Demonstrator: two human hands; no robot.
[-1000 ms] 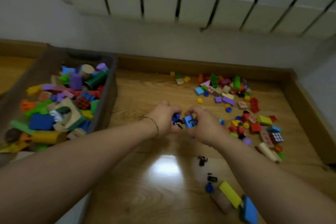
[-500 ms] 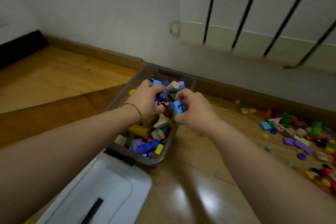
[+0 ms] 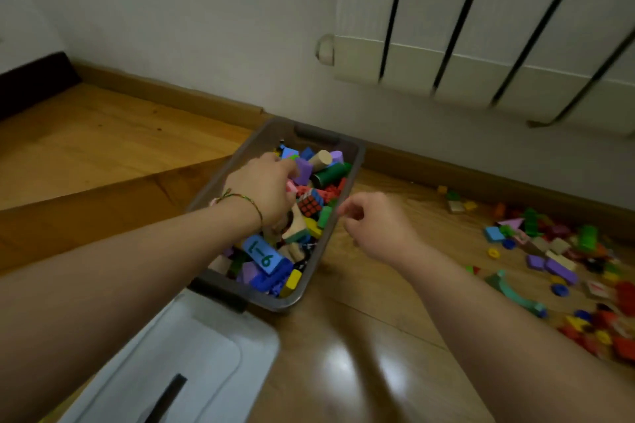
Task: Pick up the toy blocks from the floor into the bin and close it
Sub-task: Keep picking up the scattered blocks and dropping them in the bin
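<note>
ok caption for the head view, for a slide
Left hand over the block-filled bin, right hand beside it, more blocks on the floor.

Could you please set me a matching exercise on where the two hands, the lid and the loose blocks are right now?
Things:
1. left hand
2. right hand
3. lid
4. loose blocks

Places:
A. scattered on the floor, well to the right of the bin
B. reaching into the bin
C. flat on the floor at the bin's near end
D. above the floor, just outside the bin's right rim

Pairs: 1-B, 2-D, 3-C, 4-A
</note>
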